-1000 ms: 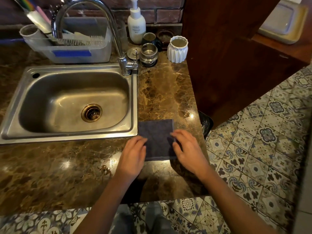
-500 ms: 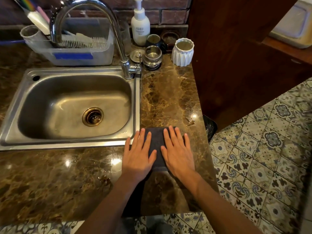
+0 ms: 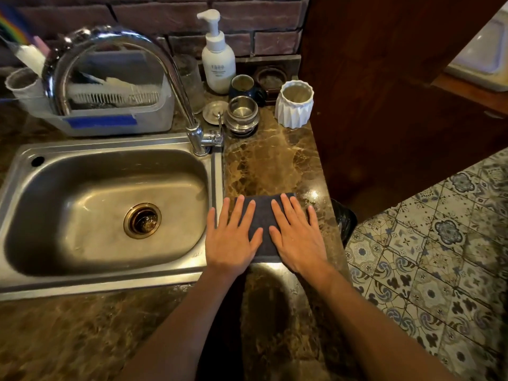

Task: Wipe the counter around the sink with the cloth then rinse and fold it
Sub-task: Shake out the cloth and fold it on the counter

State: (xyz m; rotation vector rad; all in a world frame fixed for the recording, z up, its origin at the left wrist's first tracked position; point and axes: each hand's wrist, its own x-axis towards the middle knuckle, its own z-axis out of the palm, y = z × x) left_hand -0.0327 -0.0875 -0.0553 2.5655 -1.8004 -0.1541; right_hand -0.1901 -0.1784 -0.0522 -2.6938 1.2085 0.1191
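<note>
A dark grey folded cloth (image 3: 264, 224) lies flat on the brown marble counter (image 3: 272, 166), just right of the steel sink (image 3: 110, 215). My left hand (image 3: 231, 237) rests palm down on the cloth's left part, fingers spread, its outer fingers over the sink's right rim. My right hand (image 3: 298, 235) presses flat on the cloth's right part, fingers apart. Neither hand grips the cloth. Most of the cloth is hidden under the two palms.
A curved chrome faucet (image 3: 192, 125) stands at the sink's back right corner. Behind it are a clear bin of brushes (image 3: 115, 111), a white pump bottle (image 3: 218, 64), metal cups (image 3: 242, 114) and a white ribbed cup (image 3: 294, 107). The counter edge drops to patterned floor tiles (image 3: 426, 257) on the right.
Both hands went from holding the cloth's sides to lying flat on top of it, and they have slid forward with the cloth along the sink's right rim.
</note>
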